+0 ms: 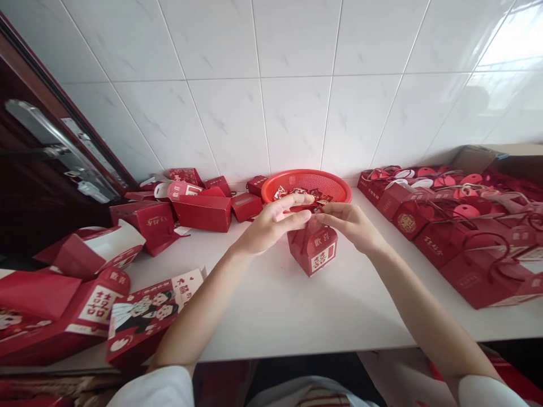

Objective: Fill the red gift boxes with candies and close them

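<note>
A small red gift box (pixel 313 251) with gold and white lettering stands upright on the white table in front of me, its top rising to a peak. My left hand (pixel 271 223) is over its upper left side, thumb and forefinger stretched out with a gap between them. From the right, my right hand (pixel 352 223) pinches at the peak of the box with thumb and fingertips. Both hands partly hide the top of the box. Just behind them stands a red plastic basket (pixel 335 180) with small wrapped packets (pixel 303 193) inside.
Several red boxes (pixel 202 212) lie loosely at the left, some open. A box with a cartoon couple (pixel 148 308) is near the front edge. Rows of red boxes with cord handles (pixel 445 243) fill the right. A tiled wall (pixel 297 113) backs the table; a door (pixel 51 147) is at left.
</note>
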Demonstrator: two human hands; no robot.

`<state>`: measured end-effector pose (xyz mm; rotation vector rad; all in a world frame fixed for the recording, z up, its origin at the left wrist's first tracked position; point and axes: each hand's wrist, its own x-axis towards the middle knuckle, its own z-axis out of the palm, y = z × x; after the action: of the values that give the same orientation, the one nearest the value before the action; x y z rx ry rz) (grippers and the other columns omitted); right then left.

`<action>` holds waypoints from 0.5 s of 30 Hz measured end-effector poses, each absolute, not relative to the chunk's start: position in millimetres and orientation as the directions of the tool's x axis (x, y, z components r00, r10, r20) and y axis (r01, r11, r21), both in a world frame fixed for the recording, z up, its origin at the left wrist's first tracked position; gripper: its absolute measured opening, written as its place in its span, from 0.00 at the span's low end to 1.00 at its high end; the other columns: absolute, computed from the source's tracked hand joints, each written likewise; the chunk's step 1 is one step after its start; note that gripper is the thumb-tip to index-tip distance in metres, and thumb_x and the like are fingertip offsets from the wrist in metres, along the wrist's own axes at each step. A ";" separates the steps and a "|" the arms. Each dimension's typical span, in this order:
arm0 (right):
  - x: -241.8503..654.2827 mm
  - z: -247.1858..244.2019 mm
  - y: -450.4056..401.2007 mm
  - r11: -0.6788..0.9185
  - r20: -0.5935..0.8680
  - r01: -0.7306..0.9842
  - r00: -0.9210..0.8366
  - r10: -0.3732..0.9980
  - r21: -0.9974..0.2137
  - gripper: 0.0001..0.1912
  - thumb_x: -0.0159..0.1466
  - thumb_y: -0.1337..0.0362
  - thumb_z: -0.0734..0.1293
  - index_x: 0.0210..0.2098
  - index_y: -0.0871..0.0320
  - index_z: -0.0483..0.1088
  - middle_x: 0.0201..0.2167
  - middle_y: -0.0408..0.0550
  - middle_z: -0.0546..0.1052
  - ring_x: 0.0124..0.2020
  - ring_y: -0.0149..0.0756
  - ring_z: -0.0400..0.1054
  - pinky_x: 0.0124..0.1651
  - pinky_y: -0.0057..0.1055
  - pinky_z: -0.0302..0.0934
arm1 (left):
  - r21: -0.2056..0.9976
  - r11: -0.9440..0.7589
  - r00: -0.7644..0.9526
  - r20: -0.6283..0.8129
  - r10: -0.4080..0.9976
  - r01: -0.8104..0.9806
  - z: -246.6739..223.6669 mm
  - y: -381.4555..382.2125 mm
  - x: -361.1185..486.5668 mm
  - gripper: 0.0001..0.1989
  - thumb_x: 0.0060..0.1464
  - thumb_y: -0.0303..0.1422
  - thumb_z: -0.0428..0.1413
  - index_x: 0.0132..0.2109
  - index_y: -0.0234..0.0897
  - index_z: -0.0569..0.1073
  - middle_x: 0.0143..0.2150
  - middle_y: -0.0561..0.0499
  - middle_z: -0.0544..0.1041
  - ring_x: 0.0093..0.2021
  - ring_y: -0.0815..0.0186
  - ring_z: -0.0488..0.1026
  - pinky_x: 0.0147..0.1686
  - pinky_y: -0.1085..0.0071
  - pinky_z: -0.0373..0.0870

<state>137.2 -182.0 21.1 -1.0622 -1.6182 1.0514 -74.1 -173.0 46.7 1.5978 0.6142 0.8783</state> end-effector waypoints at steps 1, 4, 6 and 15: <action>134.5 24.4 -185.0 0.272 0.230 0.175 -0.229 0.946 -0.946 0.20 0.59 0.48 0.72 0.31 0.60 0.73 0.28 0.45 0.75 0.28 0.31 0.67 0.28 0.29 0.58 | 0.973 -0.212 0.597 0.222 0.771 -0.088 49.0 -175.8 -75.4 0.22 0.59 0.41 0.60 0.58 0.39 0.73 0.67 0.42 0.67 0.63 0.50 0.69 0.59 0.53 0.70; 125.8 30.5 -192.0 0.277 0.242 0.114 -0.255 0.936 -0.954 0.20 0.55 0.48 0.75 0.33 0.60 0.73 0.31 0.45 0.76 0.31 0.33 0.70 0.31 0.29 0.61 | 0.962 -0.256 0.629 0.260 0.733 -0.100 52.6 -184.3 -76.4 0.25 0.60 0.42 0.60 0.61 0.41 0.71 0.69 0.43 0.64 0.67 0.47 0.63 0.62 0.53 0.67; 121.2 30.9 -194.6 0.260 0.230 0.097 -0.244 0.942 -0.961 0.21 0.53 0.49 0.77 0.32 0.60 0.73 0.32 0.46 0.77 0.32 0.34 0.71 0.32 0.29 0.63 | 0.950 -0.304 0.633 0.281 0.721 -0.075 52.1 -189.0 -74.8 0.27 0.59 0.42 0.60 0.63 0.41 0.69 0.69 0.43 0.64 0.68 0.46 0.62 0.63 0.52 0.67; 112.3 16.8 -205.7 0.239 0.238 0.001 -0.068 0.969 -0.971 0.14 0.57 0.54 0.73 0.33 0.60 0.77 0.31 0.48 0.79 0.32 0.37 0.73 0.33 0.31 0.64 | 0.646 -0.749 0.624 0.526 0.578 0.150 32.3 -192.3 -60.3 0.27 0.58 0.38 0.61 0.64 0.45 0.67 0.72 0.45 0.60 0.71 0.49 0.57 0.66 0.54 0.64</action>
<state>112.3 -205.7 16.8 -1.0033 -1.3696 1.0722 -60.3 -192.3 32.3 2.2894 0.5696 1.0112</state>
